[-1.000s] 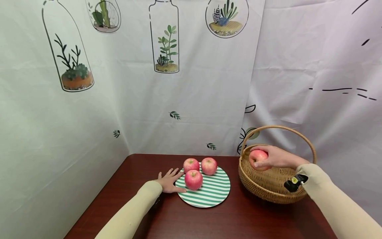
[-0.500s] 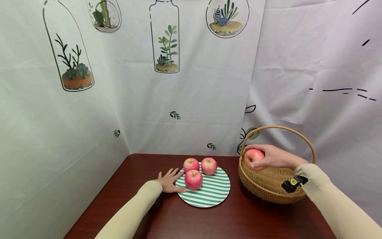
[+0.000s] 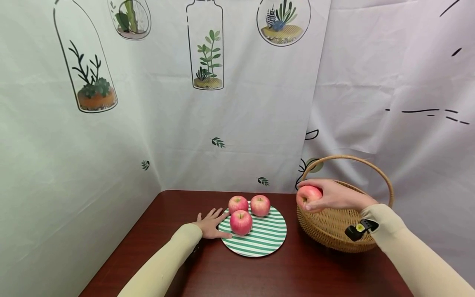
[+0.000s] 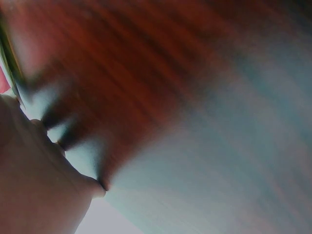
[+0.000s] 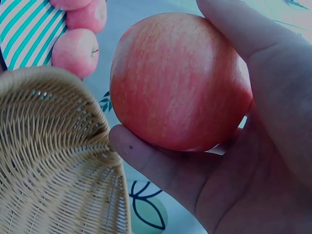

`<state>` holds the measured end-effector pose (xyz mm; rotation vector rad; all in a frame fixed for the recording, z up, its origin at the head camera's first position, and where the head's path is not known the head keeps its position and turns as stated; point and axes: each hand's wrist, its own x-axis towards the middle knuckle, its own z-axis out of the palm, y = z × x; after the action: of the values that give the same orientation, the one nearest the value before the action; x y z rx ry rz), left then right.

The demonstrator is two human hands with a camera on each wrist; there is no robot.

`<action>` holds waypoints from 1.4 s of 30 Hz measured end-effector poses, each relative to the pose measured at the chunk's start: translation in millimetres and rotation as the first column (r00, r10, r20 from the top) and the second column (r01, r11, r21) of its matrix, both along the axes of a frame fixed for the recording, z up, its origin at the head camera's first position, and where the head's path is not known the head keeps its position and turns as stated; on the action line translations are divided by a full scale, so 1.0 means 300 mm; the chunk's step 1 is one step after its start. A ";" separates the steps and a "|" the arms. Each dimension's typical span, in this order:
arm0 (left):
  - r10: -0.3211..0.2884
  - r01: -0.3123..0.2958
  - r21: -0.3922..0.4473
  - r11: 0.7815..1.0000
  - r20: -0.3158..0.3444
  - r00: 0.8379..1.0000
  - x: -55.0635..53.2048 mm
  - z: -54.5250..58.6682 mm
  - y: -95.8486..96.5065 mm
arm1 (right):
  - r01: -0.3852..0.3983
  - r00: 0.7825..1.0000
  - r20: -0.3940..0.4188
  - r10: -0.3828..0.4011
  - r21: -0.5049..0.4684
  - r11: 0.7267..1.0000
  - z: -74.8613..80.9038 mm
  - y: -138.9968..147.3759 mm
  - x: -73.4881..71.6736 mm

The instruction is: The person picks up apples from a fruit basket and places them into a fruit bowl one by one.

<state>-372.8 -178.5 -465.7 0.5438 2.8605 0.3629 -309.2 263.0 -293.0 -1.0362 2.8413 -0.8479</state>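
My right hand point(image 3: 328, 195) grips a pink-red apple point(image 3: 307, 193) just above the left rim of a wicker basket point(image 3: 334, 231); the right wrist view shows the apple point(image 5: 178, 80) held between thumb and fingers over the basket's wall point(image 5: 53, 161). A green-striped plate point(image 3: 265, 239) on the dark wooden table carries three apples point(image 3: 241, 221). My left hand point(image 3: 212, 223) lies flat on the table with fingers spread, touching the plate's left edge. In the left wrist view only blurred wood and part of the hand point(image 4: 34, 185) show.
The basket has a tall arched handle point(image 3: 349, 159) over my right hand. White printed curtains point(image 3: 208, 103) close in the table at the back and left. Bare wood point(image 3: 259, 276) lies in front of the plate and basket.
My right hand has carried the apple up and leftward, from inside the basket to over its left rim. The left hand and the plate's apples have stayed put.
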 end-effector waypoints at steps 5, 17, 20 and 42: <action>-0.005 0.005 0.022 1.000 0.002 1.000 -0.010 -0.020 -0.006 | -0.011 1.000 -0.024 0.011 -0.003 1.000 -0.003 -0.025 0.006; -0.005 0.006 0.026 1.000 -0.014 1.000 -0.030 -0.040 -0.003 | -0.011 1.000 0.012 0.011 -0.006 1.000 -0.022 -0.080 0.003; -0.001 0.001 0.022 1.000 -0.017 1.000 -0.039 -0.049 -0.004 | -0.016 1.000 0.016 0.016 -0.004 1.000 -0.028 -0.094 0.002; 0.001 -0.002 -0.028 1.000 -0.015 1.000 0.046 0.048 0.017 | -0.124 0.990 0.056 0.126 -0.026 0.992 -0.096 -0.194 -0.018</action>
<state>-358.9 -173.4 -451.4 0.5412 2.8755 0.3198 -314.6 204.9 -321.7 -1.1583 2.6926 -0.8853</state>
